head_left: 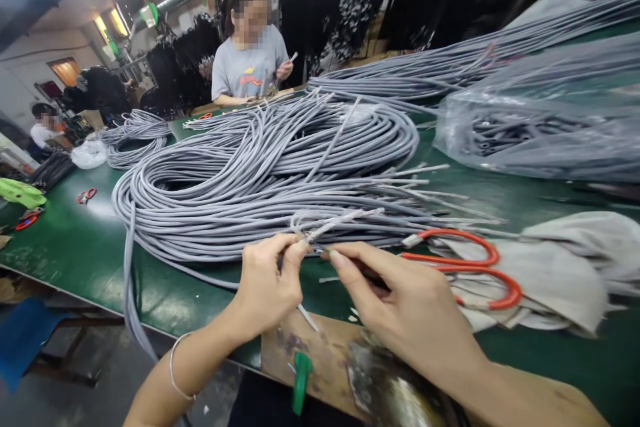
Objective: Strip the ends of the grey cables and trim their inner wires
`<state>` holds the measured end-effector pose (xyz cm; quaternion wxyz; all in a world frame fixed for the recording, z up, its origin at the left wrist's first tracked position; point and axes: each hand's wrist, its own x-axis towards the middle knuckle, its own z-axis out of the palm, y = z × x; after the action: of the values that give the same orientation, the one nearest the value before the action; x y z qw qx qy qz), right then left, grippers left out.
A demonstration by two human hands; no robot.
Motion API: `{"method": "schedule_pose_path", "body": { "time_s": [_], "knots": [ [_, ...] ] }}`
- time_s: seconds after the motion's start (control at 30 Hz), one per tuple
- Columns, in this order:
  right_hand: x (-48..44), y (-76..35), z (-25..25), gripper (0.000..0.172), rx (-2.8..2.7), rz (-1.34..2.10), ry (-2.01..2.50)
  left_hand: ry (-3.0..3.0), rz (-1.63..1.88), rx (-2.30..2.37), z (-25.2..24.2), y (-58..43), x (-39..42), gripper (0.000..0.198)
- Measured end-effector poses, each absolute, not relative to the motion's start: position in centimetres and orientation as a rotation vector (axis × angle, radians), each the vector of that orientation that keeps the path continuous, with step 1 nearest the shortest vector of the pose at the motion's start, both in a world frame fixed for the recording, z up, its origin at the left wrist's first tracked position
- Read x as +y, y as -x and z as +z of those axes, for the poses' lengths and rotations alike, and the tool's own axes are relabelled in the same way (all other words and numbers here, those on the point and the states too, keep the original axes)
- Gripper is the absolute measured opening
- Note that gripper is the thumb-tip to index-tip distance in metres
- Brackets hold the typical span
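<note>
My left hand (273, 277) is closed, thumb and forefinger pinching a cable end with pale, frayed strands (345, 219) standing out above the fingertips. A short white piece (307, 318) shows below that hand. Just to the right, my right hand (405, 300) is closed too, its thumb and forefinger pinched near the strands; what lies between them is too small to make out. Behind both hands spreads a large coiled bundle of grey cables (240, 180), its stripped ends pointing right. Orange-handled scissors (493, 273) lie on a pale cloth (565, 267) beyond my right hand.
The green table (75, 233) carries a clear plastic bag (530, 127), another cable coil (137, 137) and small red scissors (87, 195). A brown board (285, 340) with a green clamp (301, 380) sits at the near edge. A co-worker (250, 60) is across the table.
</note>
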<state>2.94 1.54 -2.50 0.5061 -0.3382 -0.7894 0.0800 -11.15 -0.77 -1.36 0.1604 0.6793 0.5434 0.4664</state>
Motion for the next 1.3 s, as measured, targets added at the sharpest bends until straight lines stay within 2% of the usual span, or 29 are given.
{"method": "schedule_pose_path", "body": {
  "time_s": [0.2,0.33,0.47,0.77,1.03,1.3],
  "knots": [
    [1.8,-3.2,-2.3,0.018,-1.868,0.294,0.867,-2.126,1.417,1.564,-2.0,10.7,-0.9,0.015],
    [0.0,-3.3,-2.0,0.012,-1.887,0.130,0.719,-2.256,1.312,1.618,-2.8,10.7,-0.5,0.015],
    [-0.9,-3.4,-2.0,0.011,-1.942,0.000,0.613,-1.978,1.242,1.666,-2.6,10.9,-0.1,0.018],
    [2.0,-3.0,-2.4,0.022,-1.938,0.118,0.761,-1.587,1.257,1.366,-1.4,11.7,-0.4,0.031],
    [1.5,-2.8,-2.4,0.026,-1.953,0.138,0.769,-1.532,1.239,1.325,-1.1,11.5,-0.5,0.038],
    [1.6,-2.4,-2.7,0.022,-1.863,-0.002,0.792,-1.586,1.172,1.285,-1.2,11.3,-0.6,0.031]
  ]
}}
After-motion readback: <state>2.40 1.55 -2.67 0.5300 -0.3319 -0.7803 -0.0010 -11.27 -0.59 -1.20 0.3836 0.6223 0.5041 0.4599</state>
